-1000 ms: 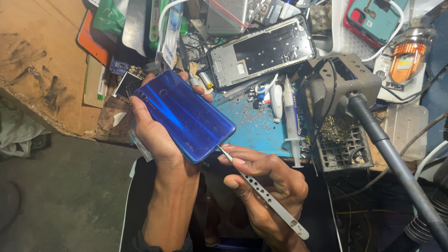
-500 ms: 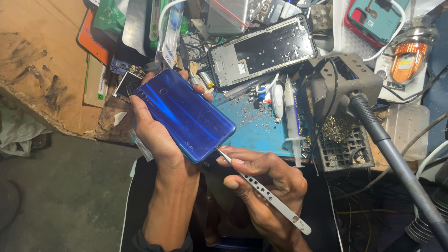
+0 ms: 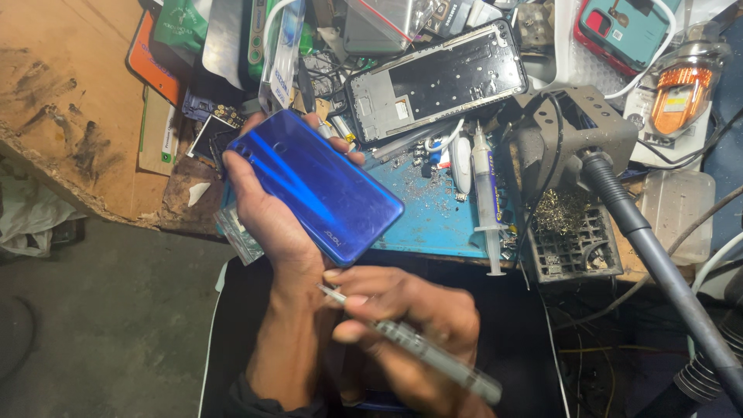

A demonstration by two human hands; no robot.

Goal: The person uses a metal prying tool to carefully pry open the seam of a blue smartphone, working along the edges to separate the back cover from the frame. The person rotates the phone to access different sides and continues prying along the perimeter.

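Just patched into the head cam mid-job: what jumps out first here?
The glossy blue phone stands out, held back-up in the left hand above the blue work mat. Just below it, the right hand holds a thin metal pry tool, tip near the phone's lower edge. Behind lie an empty black phone frame and a syringe amid bench clutter.

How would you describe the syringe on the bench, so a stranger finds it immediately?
Find the blue work mat beyond the blue phone. On the mat's right edge, beside the grey metal stand, lies the syringe. It is the only long clear tube there, plunger toward the person.
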